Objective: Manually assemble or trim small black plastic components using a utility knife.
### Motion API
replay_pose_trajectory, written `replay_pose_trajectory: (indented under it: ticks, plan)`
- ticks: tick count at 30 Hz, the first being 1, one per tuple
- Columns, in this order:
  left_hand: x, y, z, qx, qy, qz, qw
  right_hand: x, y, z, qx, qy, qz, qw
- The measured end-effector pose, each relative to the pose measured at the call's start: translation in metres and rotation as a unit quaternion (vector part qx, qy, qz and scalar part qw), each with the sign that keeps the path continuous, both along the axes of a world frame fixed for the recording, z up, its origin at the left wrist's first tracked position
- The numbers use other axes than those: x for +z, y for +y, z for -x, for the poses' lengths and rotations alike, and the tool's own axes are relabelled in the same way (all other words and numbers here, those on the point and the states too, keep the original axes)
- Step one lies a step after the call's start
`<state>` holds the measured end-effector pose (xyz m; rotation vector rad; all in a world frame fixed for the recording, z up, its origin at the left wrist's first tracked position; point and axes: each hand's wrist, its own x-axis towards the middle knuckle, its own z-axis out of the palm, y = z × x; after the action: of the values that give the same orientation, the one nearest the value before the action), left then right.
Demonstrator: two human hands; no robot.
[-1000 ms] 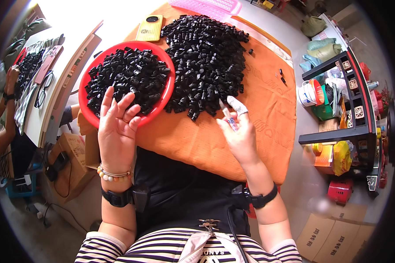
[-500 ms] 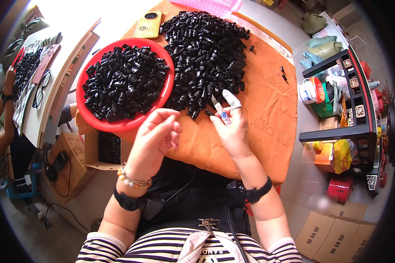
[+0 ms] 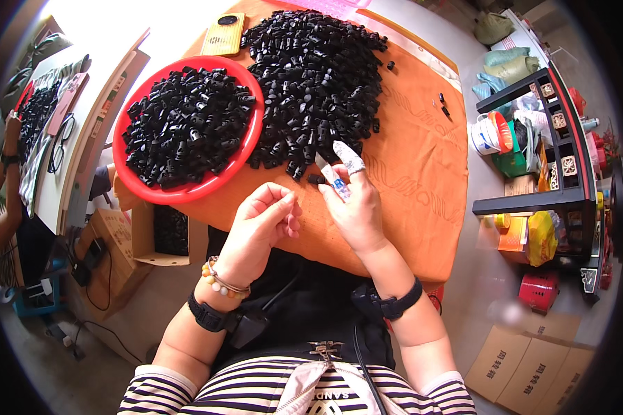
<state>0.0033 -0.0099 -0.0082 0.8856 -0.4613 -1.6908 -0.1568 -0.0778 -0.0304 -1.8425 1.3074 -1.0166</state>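
My left hand is raised at the front edge of the orange-covered table. Its thumb and fingers are curled together, and whatever they may hold is hidden. Close by on the right, my right hand grips a slim, pale blade-like tool wrapped in white and blue. A white wrapping covers one fingertip of that hand. By the thumb tip is a small black plastic piece; whether it is pinched there I cannot tell. Beyond the hands spreads a big heap of such black pieces.
A red basin full of black pieces stands on the left. Behind it lies a yellow device. A few stray pieces rest on the right. Below left is an open carton; a black shelf unit stands far right. Another person's hand works at the far left.
My left hand has shifted slightly right, toward the right hand, with its fingers still curled. The right hand keeps the tool, with the black piece still by its thumb. The whole view has shifted slightly.
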Motion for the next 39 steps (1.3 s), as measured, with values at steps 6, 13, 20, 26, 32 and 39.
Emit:
replay_pose_trajectory:
  ticks: [6,13,20,26,32,39]
  plan:
    - [0.002,0.001,0.0,-0.016,0.007,-0.012,1.0,0.009,0.001,-0.001,0.01,0.047,-0.005,0.999]
    - [0.008,0.0,0.007,0.027,-0.04,-0.013,0.999,0.016,0.015,-0.002,0.044,-0.054,-0.027,0.997]
    - [0.008,0.003,0.01,0.001,0.035,-0.001,0.999,0.042,0.033,-0.006,0.094,-0.168,-0.105,0.976]
    - [0.005,0.004,0.007,-0.037,0.096,0.016,0.995,0.059,0.042,-0.002,0.127,-0.182,-0.159,0.962]
    - [0.01,0.005,0.007,-0.061,0.106,-0.009,0.992,0.054,0.046,-0.007,0.112,-0.241,-0.166,0.95]
    - [0.016,0.006,0.008,-0.039,0.082,-0.027,0.995,0.056,0.047,-0.003,0.098,-0.233,-0.174,0.952]
